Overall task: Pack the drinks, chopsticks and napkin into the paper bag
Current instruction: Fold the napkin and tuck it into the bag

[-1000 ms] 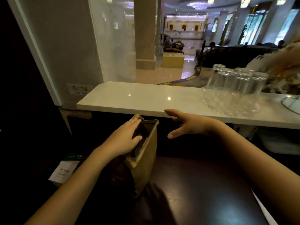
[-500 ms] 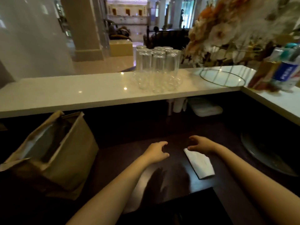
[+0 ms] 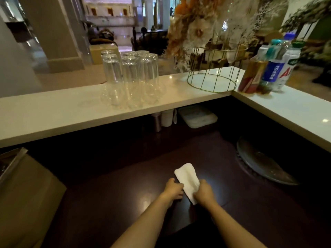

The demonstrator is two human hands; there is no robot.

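A folded white napkin (image 3: 187,179) lies on the dark counter (image 3: 125,203) in front of me. My left hand (image 3: 172,188) touches its left edge with curled fingers. My right hand (image 3: 204,193) is closed over the napkin's near end. The brown paper bag (image 3: 26,192) stands at the far left, partly cut off, its mouth upward. Drink bottles (image 3: 272,68), one with a Pepsi label, stand on the white ledge at the back right. No chopsticks are visible.
A white ledge (image 3: 71,111) runs above the dark counter with several upturned glasses (image 3: 130,79), a gold wire stand (image 3: 213,76) and dried flowers. Plastic containers (image 3: 197,117) sit under the ledge. A dark round tray (image 3: 263,163) lies at right.
My view swung right from the bag. Both hands left the bag, crossed to the napkin and closed in on it; the right hand now grips it.
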